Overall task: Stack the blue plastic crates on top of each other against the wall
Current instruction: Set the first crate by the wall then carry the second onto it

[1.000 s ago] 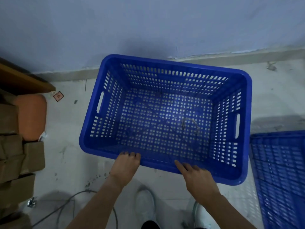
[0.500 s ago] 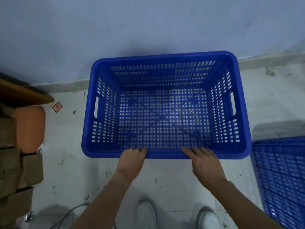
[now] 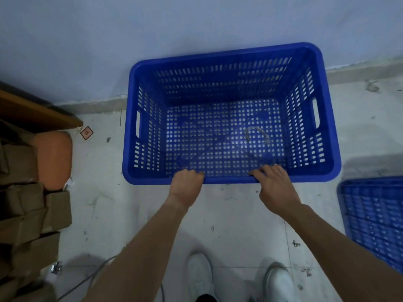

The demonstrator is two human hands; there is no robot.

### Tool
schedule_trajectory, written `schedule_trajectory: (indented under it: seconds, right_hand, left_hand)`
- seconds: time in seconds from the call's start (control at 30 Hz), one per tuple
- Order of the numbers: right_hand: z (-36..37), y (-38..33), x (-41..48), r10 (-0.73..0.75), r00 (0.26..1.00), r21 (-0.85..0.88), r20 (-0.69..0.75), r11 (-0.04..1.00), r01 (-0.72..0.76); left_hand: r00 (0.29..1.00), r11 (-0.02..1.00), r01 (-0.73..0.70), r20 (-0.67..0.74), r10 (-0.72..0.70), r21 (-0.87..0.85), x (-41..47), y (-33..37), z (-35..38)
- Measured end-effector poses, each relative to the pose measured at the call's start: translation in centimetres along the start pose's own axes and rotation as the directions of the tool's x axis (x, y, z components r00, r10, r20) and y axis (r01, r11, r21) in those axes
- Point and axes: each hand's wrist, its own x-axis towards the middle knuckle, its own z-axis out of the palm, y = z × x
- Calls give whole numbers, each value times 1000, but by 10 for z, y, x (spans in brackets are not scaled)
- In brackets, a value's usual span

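Observation:
A large blue perforated crate (image 3: 229,68) stands upright on the floor, its far side against the pale wall. It holds nothing but a thin wire loop on its bottom. My left hand (image 3: 186,186) grips the near rim left of centre, fingers curled over the edge. To its right on the same rim sits my right hand (image 3: 275,188), fingers hooked over it. A second blue crate (image 3: 375,219) lies on the floor at the right edge, partly out of frame.
Cardboard boxes (image 3: 26,219) and an orange cushion-like object (image 3: 54,158) crowd the left side under a wooden ledge (image 3: 39,114). A grey cable (image 3: 91,277) runs across the floor near my white shoes (image 3: 200,277). The floor is stained concrete.
The crate was angled and away from the wall; both hands have pushed it square against the wall. It sits further right in view now.

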Motion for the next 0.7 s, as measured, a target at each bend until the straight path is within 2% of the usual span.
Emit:
schedule_trajectory:
  seconds: [0.17, 0.3, 0.37, 0.5, 0.6, 0.7]
  right_hand:
    - [-4, -1, -2, 13, 999, -55, 30, 998, -11]
    - [-25, 1, -1, 52, 995, -205, 89, 978, -33]
    - [-41, 3, -2, 100, 988, -240, 116, 968, -69]
    - [-80, -5, -12, 140, 979, -127, 149, 984, -121]
    - [-114, -16, -21, 114, 986, -61, 124, 992, -108]
    - [-148, -23, -29, 111, 987, -52, 117, 993, -106]
  left_hand:
    - [1000, 1000, 19, 24, -19, -16, 4, 4, -3]
    - [993, 977, -112, 4, 115, -182, 2, 0, -20]
    - [991, 967, -132, -26, 130, -216, -5, -4, -35]
    - [992, 941, -118, -77, 98, -317, -27, -6, -72]
    - [995, 896, -83, -82, 53, -437, -47, 3, -105]
    - [997, 903, -67, -53, 49, -425, -67, 11, -128]
